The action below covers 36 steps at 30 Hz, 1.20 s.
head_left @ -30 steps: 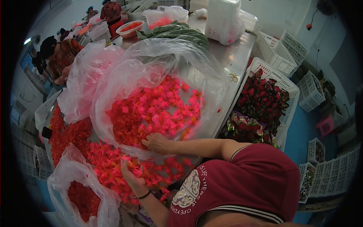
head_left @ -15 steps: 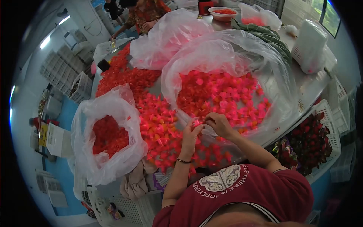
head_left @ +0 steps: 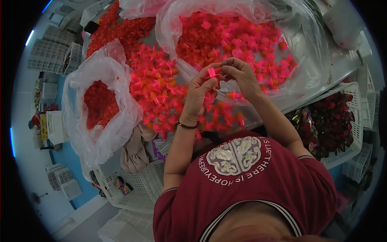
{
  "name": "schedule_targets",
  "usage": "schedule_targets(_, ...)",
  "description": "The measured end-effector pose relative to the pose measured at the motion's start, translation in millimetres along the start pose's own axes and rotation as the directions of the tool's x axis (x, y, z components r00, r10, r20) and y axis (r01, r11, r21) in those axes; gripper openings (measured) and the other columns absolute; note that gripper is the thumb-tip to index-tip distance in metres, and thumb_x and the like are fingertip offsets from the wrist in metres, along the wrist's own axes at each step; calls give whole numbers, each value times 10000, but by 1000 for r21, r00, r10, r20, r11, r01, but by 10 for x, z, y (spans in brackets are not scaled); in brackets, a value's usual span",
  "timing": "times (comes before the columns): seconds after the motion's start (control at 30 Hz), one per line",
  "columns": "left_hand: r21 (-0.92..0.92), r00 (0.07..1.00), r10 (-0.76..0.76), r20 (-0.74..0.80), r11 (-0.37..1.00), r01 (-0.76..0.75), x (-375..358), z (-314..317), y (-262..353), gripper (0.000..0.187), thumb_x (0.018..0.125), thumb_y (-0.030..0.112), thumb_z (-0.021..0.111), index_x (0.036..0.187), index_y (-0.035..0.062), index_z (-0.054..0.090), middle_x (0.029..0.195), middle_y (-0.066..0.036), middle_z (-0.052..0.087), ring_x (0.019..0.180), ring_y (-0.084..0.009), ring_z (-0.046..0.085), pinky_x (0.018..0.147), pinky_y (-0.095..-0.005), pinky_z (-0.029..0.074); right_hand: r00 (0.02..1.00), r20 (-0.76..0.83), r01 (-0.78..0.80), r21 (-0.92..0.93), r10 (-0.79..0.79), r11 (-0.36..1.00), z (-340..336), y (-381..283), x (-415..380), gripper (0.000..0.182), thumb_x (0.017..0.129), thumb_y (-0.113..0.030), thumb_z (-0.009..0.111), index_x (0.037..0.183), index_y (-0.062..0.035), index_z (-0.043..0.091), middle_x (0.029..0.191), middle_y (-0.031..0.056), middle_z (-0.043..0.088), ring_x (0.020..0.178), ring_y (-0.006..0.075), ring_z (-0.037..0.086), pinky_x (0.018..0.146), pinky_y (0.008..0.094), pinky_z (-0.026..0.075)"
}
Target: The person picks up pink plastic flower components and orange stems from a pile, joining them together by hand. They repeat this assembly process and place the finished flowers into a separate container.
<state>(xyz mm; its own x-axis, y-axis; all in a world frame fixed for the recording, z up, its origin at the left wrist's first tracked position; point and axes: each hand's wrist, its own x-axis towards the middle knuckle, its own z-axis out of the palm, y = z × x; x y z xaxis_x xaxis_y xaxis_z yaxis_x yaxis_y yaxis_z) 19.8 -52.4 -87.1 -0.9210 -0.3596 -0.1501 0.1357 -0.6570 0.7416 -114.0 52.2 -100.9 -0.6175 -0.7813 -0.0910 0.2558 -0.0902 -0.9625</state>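
Between the thumb and fingers of my left hand is a small bright pink plastic piece. My right hand is closed beside it, its fingertips pinched together close to that piece; what they hold, if anything, is too small to make out. Under and left of my hands lies a loose heap of pink pieces with orange parts. Beyond them, a large clear plastic bag lies open around more pink and red pieces.
At the left stands an open plastic bag of red pieces. A white basket with dark red flower-like items is at the right. Beige cloth hangs at the metal table's near edge, above another white basket.
The view has tilted down, so the co-worker at the far side has left the picture. Both hands remain close together, and the pink piece in my left hand now shows more clearly.
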Motion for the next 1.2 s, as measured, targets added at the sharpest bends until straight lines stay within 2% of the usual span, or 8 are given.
schedule_targets(0.3,329,993,43,-110,944,-4,37,-99,-142,369,848,83,664,1202,26,574,910,4,646,721,-31,519,612,-166,398,998,-55,0,155,9,988,-173,-3,2,129,908,-117,576,982,-20,617,840,31,648,716,85,565,676,239,465)
schedule_targets(0.6,450,977,161,-139,889,-83,77,-50,-220,284,826,41,681,1095,-2,601,950,-7,635,803,-61,562,677,-219,449,1000,-12,5,45,-5,999,-223,33,-24,143,899,-101,583,1001,-11,628,829,26,655,705,78,540,665,222,448)
schedule_targets(0.7,659,957,270,-104,739,-137,73,-56,-254,277,799,21,693,1058,1,599,962,-35,630,820,-109,582,711,-257,469,1000,-18,2,26,-1,1000,-229,58,-24,146,895,-86,581,1011,-10,628,824,20,651,715,72,541,663,212,440)
schedule_targets(0.77,906,879,476,28,359,-223,91,-113,-311,319,761,15,706,1063,12,602,940,-66,619,826,-154,589,714,-276,475,999,7,32,-14,-32,999,-246,109,-13,144,893,-55,577,1021,-6,622,857,11,649,752,73,561,695,213,456)
schedule_targets(0.8,907,879,476,27,359,-222,88,-108,-304,319,761,15,706,1063,12,602,940,-66,619,826,-154,589,714,-276,475,999,9,31,-14,-31,999,-231,126,-19,144,893,-55,577,1021,-6,622,857,11,649,752,73,561,695,213,456)
schedule_targets(0.87,956,859,502,99,191,-221,76,-81,-274,353,727,5,714,1066,26,617,925,-89,609,818,-190,590,719,-291,480,975,-1,219,-191,-223,957,-190,155,-42,119,885,-4,573,996,4,613,886,23,647,804,86,589,727,228,481)
schedule_targets(0.97,915,879,471,77,316,-250,70,-37,-221,343,722,2,720,1052,28,632,935,-82,613,814,-180,588,718,-288,481,860,95,482,-472,-501,738,-228,159,-57,122,846,53,588,956,3,605,886,52,642,831,127,617,727,246,503)
schedule_targets(1.2,901,876,475,88,336,-273,76,-45,-211,350,714,-6,718,1051,38,634,948,-84,613,843,-195,596,744,-301,485,723,151,634,-532,-674,560,-266,76,-90,169,770,97,617,899,-11,605,853,89,632,790,188,623,673,271,518)
